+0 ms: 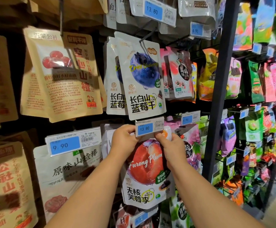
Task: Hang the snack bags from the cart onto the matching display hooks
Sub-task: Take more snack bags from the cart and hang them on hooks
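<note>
Broadly, the view shows a display wall hung with rows of snack bags, divided at the right by a black upright post. The cart is not in view.

Upper left: kraft-paper hawthorn bags. Centre, upper row: dried blueberry bags hanging on their own peg.

Directly below them hangs the task's thing, the plum bag, printed "Furong Plum". It is upright against the wall, with its top edge tucked behind the price tag marked 13.80. More bags sit behind it, but their print is hidden.

The left hand is at the left end of the price tag, its fingers curled round that end and apparently tipping the tag up. The right hand is just below the tag's right end, its fingers pinching the top right corner of the plum bag.

The hook itself is hidden behind the tag and the hands, so it cannot be told whether the bag's hanging hole is already over the tip.

Judged step: threading this bag onto its matching hook. The next move probably calls for keeping the tag lifted clear, lining the hole up with the hook's tip, sliding the bag back along the peg, and then releasing both the bag and the tag.
</note>
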A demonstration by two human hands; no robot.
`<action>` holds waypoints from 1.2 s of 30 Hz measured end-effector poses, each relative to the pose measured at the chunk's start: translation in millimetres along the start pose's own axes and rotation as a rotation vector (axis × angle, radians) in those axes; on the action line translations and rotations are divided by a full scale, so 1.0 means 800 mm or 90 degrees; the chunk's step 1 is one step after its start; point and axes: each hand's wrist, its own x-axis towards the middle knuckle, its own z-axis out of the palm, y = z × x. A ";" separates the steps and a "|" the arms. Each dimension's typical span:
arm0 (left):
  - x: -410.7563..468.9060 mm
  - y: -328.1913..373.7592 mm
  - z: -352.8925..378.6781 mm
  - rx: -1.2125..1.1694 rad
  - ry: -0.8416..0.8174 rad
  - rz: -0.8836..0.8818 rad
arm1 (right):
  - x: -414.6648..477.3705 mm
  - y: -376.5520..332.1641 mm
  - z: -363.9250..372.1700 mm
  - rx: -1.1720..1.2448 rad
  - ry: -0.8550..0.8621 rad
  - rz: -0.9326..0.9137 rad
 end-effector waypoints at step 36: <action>-0.025 -0.037 0.003 0.109 0.184 0.092 | -0.031 0.039 0.002 -0.086 -0.024 0.018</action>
